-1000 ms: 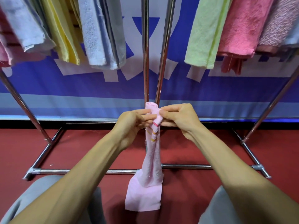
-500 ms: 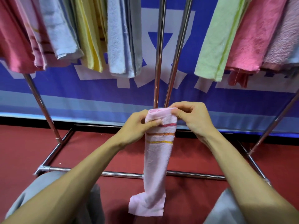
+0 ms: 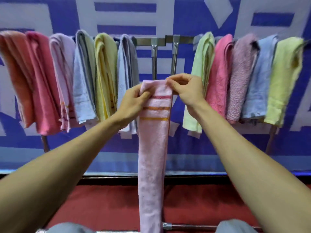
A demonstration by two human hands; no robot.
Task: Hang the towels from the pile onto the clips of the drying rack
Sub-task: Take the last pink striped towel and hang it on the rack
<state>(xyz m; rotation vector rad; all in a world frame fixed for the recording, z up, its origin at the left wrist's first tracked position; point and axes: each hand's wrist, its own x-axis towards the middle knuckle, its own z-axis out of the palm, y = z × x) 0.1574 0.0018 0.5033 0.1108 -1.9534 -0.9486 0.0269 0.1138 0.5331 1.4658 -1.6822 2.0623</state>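
Two hands up at pink towel (image 3: 152, 148), folded into narrow strip, just in front of twin centre posts (image 3: 154, 64) of drying rack (image 3: 146, 41). Left hand (image 3: 134, 100) pinches towel's top left corner, thumb on front face. Right hand (image 3: 186, 91) pinches top right corner. Towel hangs straight down before posts, three stripes near top edge. I count six hung towels (image 3: 84, 73) left of posts, five right. Blue banner (image 3: 124, 17) behind posts, red floor (image 3: 101, 207) below.
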